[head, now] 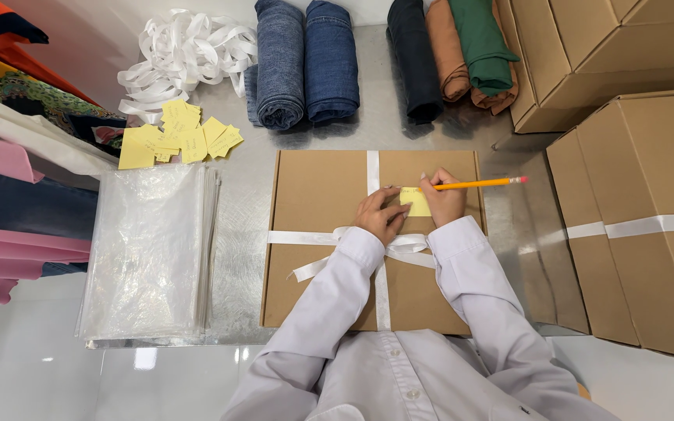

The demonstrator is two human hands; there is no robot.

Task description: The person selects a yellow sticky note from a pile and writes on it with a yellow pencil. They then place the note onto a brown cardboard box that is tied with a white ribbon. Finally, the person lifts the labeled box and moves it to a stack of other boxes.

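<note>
**Note on the ribboned box**

Your right hand (444,201) grips a yellow pencil (481,184), its tip on a yellow sticky note (416,202). Your left hand (380,214) presses fingers flat beside the note, holding nothing. The note lies on a flat cardboard box (317,203) tied with white ribbon (373,170), at the table's (239,226) near edge. Clear plastic bags (150,249) lie stacked toward the left edge; loose notes (173,134) and rolled jeans (304,62) sit toward the far edge.

A small yellow sticky note (416,202) lies flat on the ribbon-tied brown box (313,195) — orange pencil (481,184) tip touching it.
</note>
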